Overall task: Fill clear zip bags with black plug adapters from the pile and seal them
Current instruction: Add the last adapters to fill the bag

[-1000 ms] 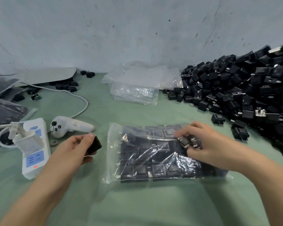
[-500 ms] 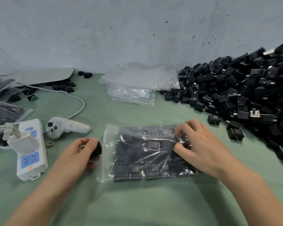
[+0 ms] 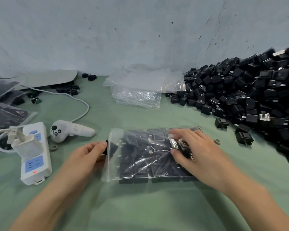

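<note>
View from the head camera. At centre frame I see 1 clear zip bag (image 3: 140, 157) lying flat on the green cloth (image 3: 140, 205), its open mouth turned to the left of the frame. The film is wrinkled and glossy, with bright streaks of glare. Through it show black square adapters packed side by side in rows that fill the bag almost to its right edge.

The left hand (image 3: 88, 154), left of centre, pinches 1 black adapter (image 3: 113, 146) between thumb and fingertips, right at the bag's mouth, part of it already behind the film. The right hand (image 3: 198, 155) lies on top of the bag's right half with fingers bent and thumb tucked beneath them. It is blurred, and I cannot tell whether it pinches the film or only presses on it.

The pile (image 3: 257, 97) of loose black adapters fills the right edge. A stack of empty bags (image 3: 140, 90) sits above centre, and a white power strip (image 3: 35, 155) lies at lower left.
</note>
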Available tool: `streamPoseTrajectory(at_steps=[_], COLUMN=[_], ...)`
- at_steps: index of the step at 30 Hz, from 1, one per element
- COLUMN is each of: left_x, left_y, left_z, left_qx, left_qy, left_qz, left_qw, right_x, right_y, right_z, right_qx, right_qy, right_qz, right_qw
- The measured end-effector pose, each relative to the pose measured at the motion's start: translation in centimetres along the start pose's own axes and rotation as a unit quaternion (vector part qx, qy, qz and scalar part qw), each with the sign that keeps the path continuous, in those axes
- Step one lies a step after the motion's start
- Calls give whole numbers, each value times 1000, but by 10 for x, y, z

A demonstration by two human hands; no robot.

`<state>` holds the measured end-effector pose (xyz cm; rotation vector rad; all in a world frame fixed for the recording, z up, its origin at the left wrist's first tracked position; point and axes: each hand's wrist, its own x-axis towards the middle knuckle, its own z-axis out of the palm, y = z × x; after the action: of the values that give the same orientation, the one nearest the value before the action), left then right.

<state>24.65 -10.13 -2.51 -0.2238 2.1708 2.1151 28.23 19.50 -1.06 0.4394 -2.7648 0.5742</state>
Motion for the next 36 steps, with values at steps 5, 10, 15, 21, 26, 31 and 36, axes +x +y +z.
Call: streamPoseTrajectory(at_steps=[5,10,15,21,26,31,36], left_x=[-1,-5,-3,-7,0,1,7], left_y=[-3,-5,1,4,8,3,9], left_z=[10,18,19,32,20,30,21], left_qx=[12,100,57,12,19,59,80], left_qy=[7,29,21,-10,-6,-41,-45], left_qz=[-10,13,-17,-14,-19,-14,-11], left_qw=[1000,994,998,1000,1000,997,996], right_x=[-2,1,3,3,3,4,4], right_y=[-3,7,26,40,38,37,40], right_z=[3,3,-4,-2,-3,-2,-4], right_qx=[5,44,117,131,118,135,174], right_qy=[45,25,107,115,113,104,146], right_qz=[-27,-11,61,121,120,134,159], right_qw=[999,999,985,977,979,976,961])
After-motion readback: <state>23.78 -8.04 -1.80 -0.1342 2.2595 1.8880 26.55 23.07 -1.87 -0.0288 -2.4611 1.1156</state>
